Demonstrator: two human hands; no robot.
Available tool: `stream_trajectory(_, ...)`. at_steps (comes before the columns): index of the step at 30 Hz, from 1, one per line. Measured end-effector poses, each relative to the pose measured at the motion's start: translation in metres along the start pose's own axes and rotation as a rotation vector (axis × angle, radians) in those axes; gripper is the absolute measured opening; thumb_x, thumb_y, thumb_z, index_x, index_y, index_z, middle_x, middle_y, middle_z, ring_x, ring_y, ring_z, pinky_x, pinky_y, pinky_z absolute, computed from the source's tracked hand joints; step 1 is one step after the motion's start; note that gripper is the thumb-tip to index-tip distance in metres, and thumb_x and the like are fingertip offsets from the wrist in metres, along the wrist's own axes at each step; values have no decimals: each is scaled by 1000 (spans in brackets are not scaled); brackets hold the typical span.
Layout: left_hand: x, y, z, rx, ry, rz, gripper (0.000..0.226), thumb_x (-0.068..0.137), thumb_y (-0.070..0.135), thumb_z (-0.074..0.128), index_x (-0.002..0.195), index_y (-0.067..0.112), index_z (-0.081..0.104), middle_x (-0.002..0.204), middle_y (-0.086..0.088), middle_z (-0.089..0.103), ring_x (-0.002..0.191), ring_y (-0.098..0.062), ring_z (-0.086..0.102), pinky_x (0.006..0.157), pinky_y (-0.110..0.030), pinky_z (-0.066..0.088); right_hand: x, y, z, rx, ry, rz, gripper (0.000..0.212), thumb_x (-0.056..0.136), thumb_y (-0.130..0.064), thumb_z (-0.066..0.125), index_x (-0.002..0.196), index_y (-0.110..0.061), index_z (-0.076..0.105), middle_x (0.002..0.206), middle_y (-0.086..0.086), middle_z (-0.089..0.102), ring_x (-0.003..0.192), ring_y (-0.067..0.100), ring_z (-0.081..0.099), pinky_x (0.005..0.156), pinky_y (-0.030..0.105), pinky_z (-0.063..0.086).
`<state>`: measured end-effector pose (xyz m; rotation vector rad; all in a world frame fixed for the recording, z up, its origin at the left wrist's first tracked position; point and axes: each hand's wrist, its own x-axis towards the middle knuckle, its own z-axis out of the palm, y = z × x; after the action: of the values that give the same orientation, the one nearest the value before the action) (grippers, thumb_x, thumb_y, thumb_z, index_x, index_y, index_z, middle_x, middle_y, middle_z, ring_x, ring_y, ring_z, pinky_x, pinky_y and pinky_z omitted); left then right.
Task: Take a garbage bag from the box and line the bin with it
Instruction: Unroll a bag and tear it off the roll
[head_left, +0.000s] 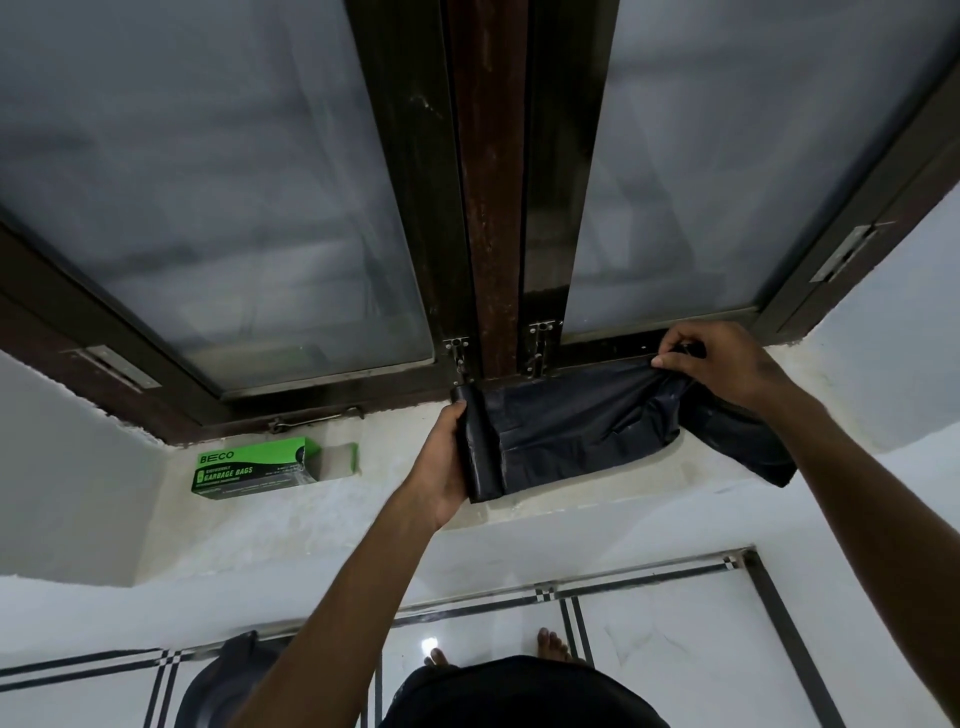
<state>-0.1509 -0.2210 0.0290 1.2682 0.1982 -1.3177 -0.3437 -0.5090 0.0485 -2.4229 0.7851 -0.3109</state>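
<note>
Window (260, 171): dark frame, frosted panes, above a pale sill (395, 467).
Bin (218, 686): dark, on the tiled floor at lower left, partly cut off.
Garbage bag (582, 421): black, stretched over the sill from the roll (480, 447) to a crumpled end.
Box (260, 467): green, lying on the sill, well left of the roll.
Hands: left hand (441, 467) wrapped around the roll; right hand (727, 364) pinching the bag's far end.

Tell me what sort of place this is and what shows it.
Probably a room in a home, by a window. A dark-framed window with frosted panes sits above a pale sill, where a green garbage bag box lies. Below is a glossy white tiled floor, and the person stands barefoot.
</note>
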Motion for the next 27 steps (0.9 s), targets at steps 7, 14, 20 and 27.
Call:
stream_trajectory(7,1,2,-1,-23,4,22,43,99,50,43,121,21,66,111,-8,73,103,-27,67,78,-38,52,4,18,-12,-82,56,36,12,84,-25,79,79,-27,69,82,-3,70,80,19,65,74,37,50)
stream_trajectory(14,6,2,1,-39,-3,27,38,101,48,42,120,24,64,112,-7,72,103,-27,66,77,-38,53,-1,7,-2,-355,91,14,11,88,-29,74,90,-19,73,90,5,75,86,30,68,74,37,51)
stream_trajectory(20,9,-1,-7,25,10,31,25,96,40,58,115,24,62,115,-9,71,108,-30,65,84,-44,54,-21,-61,40,-238,140,-157,14,93,-23,65,103,-17,73,101,4,72,94,27,67,80,40,55)
stream_trajectory(27,11,-2,-14,67,-54,55,36,95,35,60,126,17,62,118,-13,72,113,-33,65,100,-48,50,-14,-113,105,238,-178,-80,36,96,-33,65,130,-21,64,123,-3,69,115,8,61,96,26,49)
